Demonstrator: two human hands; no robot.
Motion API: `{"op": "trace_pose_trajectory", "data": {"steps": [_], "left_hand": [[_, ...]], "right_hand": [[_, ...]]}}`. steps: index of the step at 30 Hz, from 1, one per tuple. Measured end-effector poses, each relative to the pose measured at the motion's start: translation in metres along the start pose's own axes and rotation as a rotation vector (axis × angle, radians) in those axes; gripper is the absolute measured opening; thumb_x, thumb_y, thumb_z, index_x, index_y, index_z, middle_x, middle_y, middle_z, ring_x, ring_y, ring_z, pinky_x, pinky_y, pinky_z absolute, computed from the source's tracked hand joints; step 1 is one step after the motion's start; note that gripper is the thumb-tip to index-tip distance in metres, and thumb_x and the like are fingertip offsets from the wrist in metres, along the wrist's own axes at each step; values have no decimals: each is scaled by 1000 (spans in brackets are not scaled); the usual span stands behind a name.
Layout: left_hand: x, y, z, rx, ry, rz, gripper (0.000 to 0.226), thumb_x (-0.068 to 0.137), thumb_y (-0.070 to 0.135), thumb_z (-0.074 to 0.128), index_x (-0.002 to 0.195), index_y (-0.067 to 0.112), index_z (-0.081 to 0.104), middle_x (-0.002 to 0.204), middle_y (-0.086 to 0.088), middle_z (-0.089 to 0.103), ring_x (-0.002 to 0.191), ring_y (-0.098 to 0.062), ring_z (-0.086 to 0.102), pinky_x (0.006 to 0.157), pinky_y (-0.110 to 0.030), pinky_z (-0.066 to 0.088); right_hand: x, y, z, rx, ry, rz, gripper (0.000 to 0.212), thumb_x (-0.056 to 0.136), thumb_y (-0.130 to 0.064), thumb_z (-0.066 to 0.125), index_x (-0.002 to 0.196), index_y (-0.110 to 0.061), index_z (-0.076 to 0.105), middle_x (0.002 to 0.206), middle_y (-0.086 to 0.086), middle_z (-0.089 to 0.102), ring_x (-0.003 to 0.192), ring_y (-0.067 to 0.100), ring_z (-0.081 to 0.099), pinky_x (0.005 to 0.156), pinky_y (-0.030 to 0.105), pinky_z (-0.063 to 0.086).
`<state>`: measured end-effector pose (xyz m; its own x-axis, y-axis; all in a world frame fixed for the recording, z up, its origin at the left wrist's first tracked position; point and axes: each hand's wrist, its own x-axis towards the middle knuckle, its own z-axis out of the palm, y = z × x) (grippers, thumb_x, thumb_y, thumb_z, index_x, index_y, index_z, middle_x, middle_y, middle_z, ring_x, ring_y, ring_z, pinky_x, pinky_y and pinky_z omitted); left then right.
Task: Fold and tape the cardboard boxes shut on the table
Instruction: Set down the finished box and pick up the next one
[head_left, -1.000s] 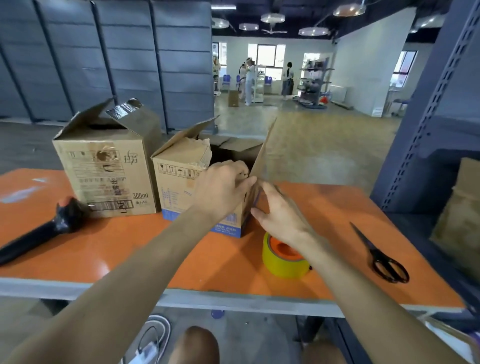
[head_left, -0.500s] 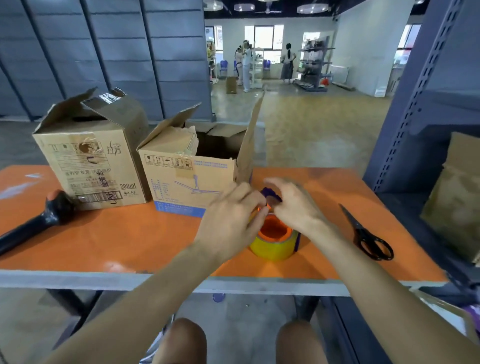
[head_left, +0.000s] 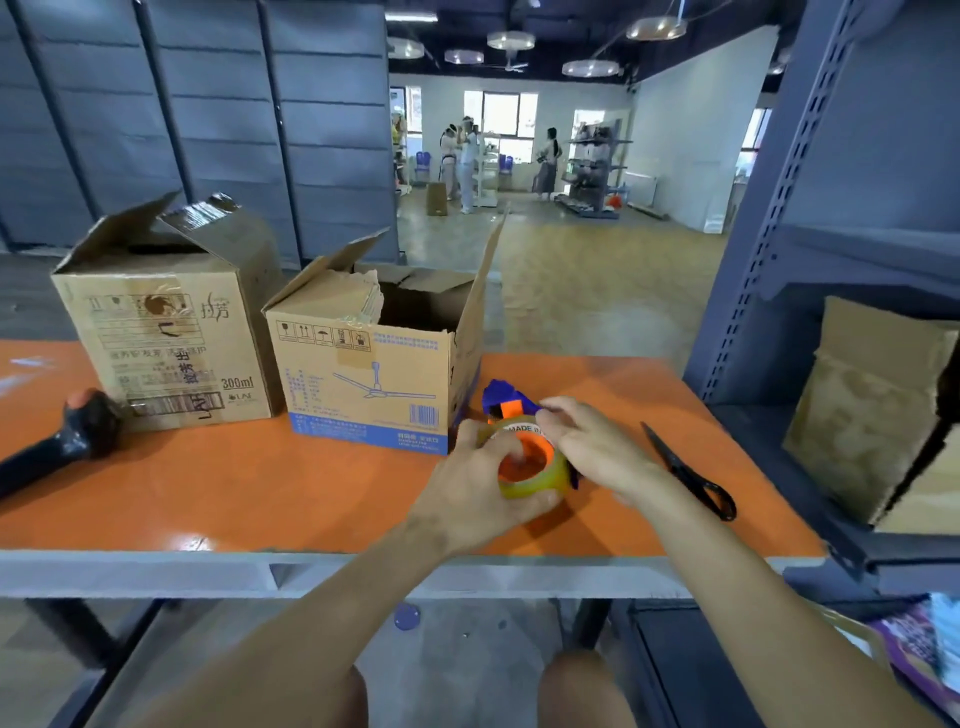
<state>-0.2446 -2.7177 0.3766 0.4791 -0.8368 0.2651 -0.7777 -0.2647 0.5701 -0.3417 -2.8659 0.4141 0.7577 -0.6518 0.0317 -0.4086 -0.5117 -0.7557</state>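
Tape roll (head_left: 530, 470): yellowish with an orange core, on the orange table (head_left: 234, 493), at 4 o'clock from the fan-print box (head_left: 374, 384), just beside its corner.
Left hand (head_left: 470, 491): fingers curled round the roll's near side, gripping it.
Right hand (head_left: 592, 447): fingertips pinching the roll's top rim at 1 o'clock.
Boxes: fan-print box mid-table, flaps up; taller box (head_left: 171, 338) at its 9 o'clock, flaps also up.
Scissors (head_left: 691, 475): black, flat at 3 o'clock from the roll.
Black handle (head_left: 62, 447): at the table's 9 o'clock edge.
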Motion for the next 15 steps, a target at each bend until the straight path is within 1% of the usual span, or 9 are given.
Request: {"op": "trace_pose_trajectory", "data": {"steps": [1, 3, 5, 6, 9, 10, 12, 14, 15], "left_hand": [[-1, -1, -2, -39, 12, 21, 49, 76, 58, 80, 109, 31, 56, 125, 8, 39, 108, -16, 58, 94, -28, 47], [-3, -3, -6, -93, 33, 77, 50, 75, 54, 82, 110, 31, 56, 124, 8, 41, 110, -9, 53, 95, -26, 47], [-3, -3, -12, -117, 37, 113, 52, 73, 52, 84, 112, 34, 54, 124, 10, 41, 110, -1, 50, 94, -21, 45], [-3, -4, -15, -130, 30, 121, 53, 73, 51, 84, 113, 36, 53, 124, 12, 41, 110, 5, 48, 93, -18, 44], [-2, -7, -21, -187, 10, 135, 57, 71, 51, 86, 115, 41, 50, 125, 13, 41, 113, 12, 46, 91, -9, 40], [-2, -9, -24, -216, 14, 140, 59, 70, 54, 84, 115, 42, 49, 126, 14, 42, 114, 12, 46, 91, -7, 39], [-2, -9, -30, -242, 25, 168, 60, 67, 61, 79, 117, 45, 50, 127, 16, 41, 118, 9, 46, 92, -4, 38], [-1, -10, -35, -194, 21, 232, 62, 68, 59, 81, 120, 44, 50, 129, 19, 37, 122, 8, 45, 95, -3, 37], [0, -10, -36, -146, 17, 264, 63, 69, 56, 83, 121, 44, 49, 131, 21, 34, 123, 8, 44, 94, -3, 37]], "right_hand": [[-2, 0, -1, 97, -14, 50, 28, 103, -46, 48, 123, -31, 60, 112, -12, 61, 105, 15, 58, 77, 29, 43], [-2, 0, 0, 307, -61, 134, 29, 101, -52, 49, 119, -32, 61, 115, -7, 66, 102, 16, 61, 74, 30, 46], [1, 3, 3, 470, -62, 152, 30, 101, -51, 51, 115, -29, 65, 115, -2, 71, 106, 19, 66, 82, 34, 50], [2, 5, 5, 511, -50, 153, 30, 101, -52, 52, 114, -29, 66, 114, -4, 72, 107, 17, 67, 84, 34, 51], [2, 7, 10, 558, -15, 134, 28, 102, -52, 50, 105, -31, 67, 98, -16, 75, 90, 3, 70, 68, 24, 52], [3, 7, 11, 552, -7, 124, 28, 103, -50, 49, 104, -30, 67, 96, -15, 75, 87, 2, 70, 67, 23, 51], [6, 10, 11, 465, 33, 75, 29, 105, -45, 46, 108, -27, 68, 103, -9, 73, 93, 7, 67, 73, 23, 48], [8, 13, 8, 375, 110, 15, 29, 107, -40, 44, 112, -26, 68, 109, -7, 70, 100, 10, 62, 76, 21, 44], [10, 14, 6, 356, 146, -6, 30, 107, -39, 43, 117, -23, 67, 114, -5, 69, 104, 12, 61, 81, 23, 44]]}}
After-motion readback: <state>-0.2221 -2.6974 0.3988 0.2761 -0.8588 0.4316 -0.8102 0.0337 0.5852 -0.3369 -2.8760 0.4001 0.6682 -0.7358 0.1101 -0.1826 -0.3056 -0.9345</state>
